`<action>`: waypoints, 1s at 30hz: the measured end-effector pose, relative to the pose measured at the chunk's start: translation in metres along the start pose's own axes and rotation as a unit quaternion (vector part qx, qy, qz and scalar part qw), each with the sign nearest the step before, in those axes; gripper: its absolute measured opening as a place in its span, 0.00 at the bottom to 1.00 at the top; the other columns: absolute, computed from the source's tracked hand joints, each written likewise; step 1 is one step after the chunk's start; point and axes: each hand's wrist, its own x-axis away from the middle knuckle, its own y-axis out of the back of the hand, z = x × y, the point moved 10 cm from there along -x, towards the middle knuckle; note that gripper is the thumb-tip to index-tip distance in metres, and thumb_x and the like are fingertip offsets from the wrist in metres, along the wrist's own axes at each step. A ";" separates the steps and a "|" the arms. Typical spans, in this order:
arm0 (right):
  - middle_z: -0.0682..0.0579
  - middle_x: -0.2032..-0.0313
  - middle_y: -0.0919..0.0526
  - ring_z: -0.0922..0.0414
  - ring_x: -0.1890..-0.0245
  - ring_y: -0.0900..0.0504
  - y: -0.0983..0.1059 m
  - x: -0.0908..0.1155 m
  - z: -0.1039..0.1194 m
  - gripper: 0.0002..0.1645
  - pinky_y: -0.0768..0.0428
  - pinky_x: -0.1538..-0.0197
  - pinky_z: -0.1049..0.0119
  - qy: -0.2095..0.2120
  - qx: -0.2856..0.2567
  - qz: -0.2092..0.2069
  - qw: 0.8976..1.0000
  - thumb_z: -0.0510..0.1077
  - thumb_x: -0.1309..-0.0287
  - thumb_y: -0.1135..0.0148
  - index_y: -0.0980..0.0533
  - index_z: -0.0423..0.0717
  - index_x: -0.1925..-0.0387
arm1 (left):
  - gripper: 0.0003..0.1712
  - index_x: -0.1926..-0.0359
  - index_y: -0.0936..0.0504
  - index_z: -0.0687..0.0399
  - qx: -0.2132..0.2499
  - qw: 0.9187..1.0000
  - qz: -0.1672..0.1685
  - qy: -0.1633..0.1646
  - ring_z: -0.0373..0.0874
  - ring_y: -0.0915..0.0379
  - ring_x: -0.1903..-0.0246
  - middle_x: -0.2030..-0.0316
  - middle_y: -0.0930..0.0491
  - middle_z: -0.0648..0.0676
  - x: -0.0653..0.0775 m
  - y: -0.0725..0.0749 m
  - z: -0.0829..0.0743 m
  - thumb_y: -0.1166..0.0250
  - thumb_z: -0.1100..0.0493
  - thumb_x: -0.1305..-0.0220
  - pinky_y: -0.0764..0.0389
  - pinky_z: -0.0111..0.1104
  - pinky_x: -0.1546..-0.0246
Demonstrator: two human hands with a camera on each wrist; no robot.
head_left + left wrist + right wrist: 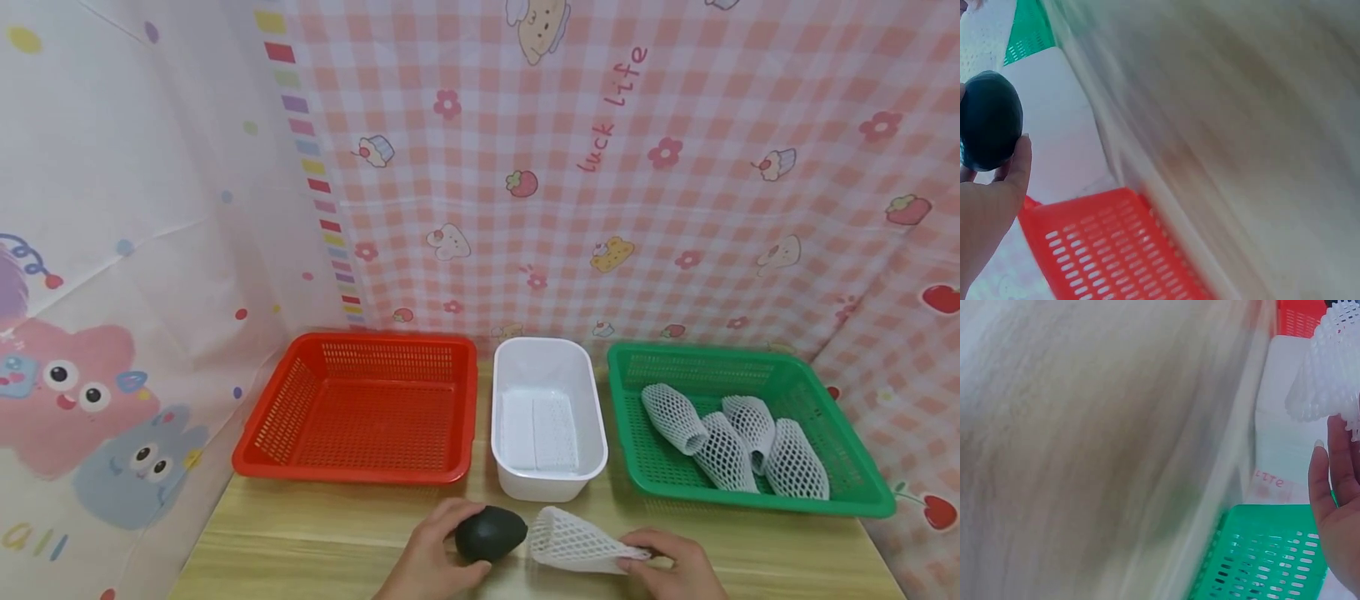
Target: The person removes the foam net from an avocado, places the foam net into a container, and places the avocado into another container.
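My left hand (435, 554) grips a dark, smooth avocado (491, 533) between thumb and fingers, low in front of the white bin. The avocado (990, 122) shows at the left edge of the left wrist view, fingers round its side. To its right, my right hand (675, 567) pinches the narrow, gathered end of a white foam fruit net (573, 542). The net's wide mouth faces the avocado, close by its pointed tip. In the right wrist view the foam net (1329, 375) spreads out beyond the fingertips.
A red basket (375, 433) with nothing in it stands at the left, a white plastic bin (543, 367) in the middle. The green basket (705, 371) at the right contains several items in white foam nets (726, 454). Patterned cloth hangs behind the wooden table (300, 533).
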 end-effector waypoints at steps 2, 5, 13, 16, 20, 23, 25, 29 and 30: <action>0.59 0.65 0.12 0.67 0.65 0.18 0.003 0.001 0.000 0.11 0.17 0.62 0.68 -0.024 -0.009 0.003 1.000 0.38 0.48 0.20 0.11 0.43 0.61 | 0.38 0.38 0.17 0.49 -0.015 0.999 -0.015 -0.028 0.42 0.22 0.48 0.43 0.21 0.49 0.001 0.004 -0.007 0.17 0.66 0.53 0.20 0.33 0.45; 0.60 0.66 0.12 0.66 0.66 0.17 0.009 0.004 0.004 0.11 0.18 0.63 0.67 -0.037 -0.010 -0.013 0.999 0.37 0.49 0.20 0.11 0.44 0.62 | 0.40 0.39 0.17 0.49 -0.036 0.996 -0.041 -0.068 0.42 0.21 0.49 0.43 0.21 0.49 0.004 0.010 -0.017 0.17 0.69 0.57 0.19 0.34 0.46; 0.64 0.69 0.12 0.68 0.68 0.17 0.028 0.009 0.023 0.15 0.18 0.65 0.71 0.010 0.009 -0.111 0.994 0.31 0.58 0.18 0.11 0.49 0.68 | 0.44 0.39 0.17 0.50 -0.070 0.987 -0.095 -0.105 0.44 0.20 0.50 0.43 0.22 0.49 0.010 0.029 -0.033 0.15 0.71 0.62 0.18 0.34 0.46; 0.61 0.68 0.11 0.67 0.67 0.15 0.033 0.009 0.027 0.15 0.18 0.63 0.74 -0.006 -0.010 -0.130 0.991 0.30 0.57 0.18 0.11 0.45 0.66 | 0.46 0.38 0.18 0.50 -0.081 0.982 -0.116 -0.127 0.44 0.20 0.49 0.42 0.22 0.49 0.012 0.036 -0.039 0.15 0.72 0.63 0.20 0.30 0.45; 0.59 0.66 0.11 0.67 0.64 0.15 0.037 0.008 0.027 0.13 0.17 0.61 0.73 -0.061 -0.047 -0.131 0.988 0.32 0.53 0.19 0.12 0.39 0.63 | 0.48 0.37 0.19 0.53 -0.080 0.973 -0.138 -0.164 0.47 0.20 0.48 0.42 0.22 0.53 0.013 0.045 -0.047 0.16 0.75 0.64 0.23 0.25 0.43; 0.59 0.65 0.11 0.67 0.63 0.16 0.040 0.004 0.036 0.13 0.17 0.61 0.74 -0.034 -0.072 -0.137 0.987 0.28 0.52 0.21 0.13 0.36 0.63 | 0.49 0.36 0.19 0.51 -0.086 0.972 -0.154 -0.157 0.47 0.20 0.47 0.42 0.22 0.52 0.013 0.053 -0.046 0.15 0.75 0.65 0.23 0.25 0.42; 0.57 0.65 0.11 0.66 0.64 0.15 0.043 0.001 0.044 0.14 0.16 0.60 0.73 0.004 -0.093 -0.145 0.985 0.23 0.53 0.23 0.15 0.33 0.63 | 0.49 0.36 0.19 0.49 -0.097 0.972 -0.163 -0.141 0.46 0.21 0.47 0.42 0.23 0.50 0.012 0.058 -0.043 0.15 0.75 0.65 0.23 0.27 0.42; 0.57 0.65 0.11 0.65 0.65 0.14 0.045 -0.005 0.052 0.14 0.16 0.62 0.74 0.030 -0.132 -0.160 0.978 0.21 0.52 0.26 0.15 0.31 0.61 | 0.49 0.37 0.19 0.49 -0.116 0.968 -0.183 -0.122 0.47 0.21 0.47 0.42 0.23 0.51 0.010 0.069 -0.039 0.15 0.74 0.64 0.23 0.28 0.42; 0.57 0.65 0.11 0.64 0.65 0.14 0.046 -0.007 0.053 0.14 0.16 0.63 0.73 0.029 -0.138 -0.164 0.976 0.21 0.51 0.26 0.15 0.31 0.61 | 0.49 0.36 0.19 0.49 -0.119 0.967 -0.189 -0.121 0.47 0.21 0.47 0.42 0.23 0.51 0.010 0.072 -0.039 0.15 0.74 0.64 0.23 0.27 0.42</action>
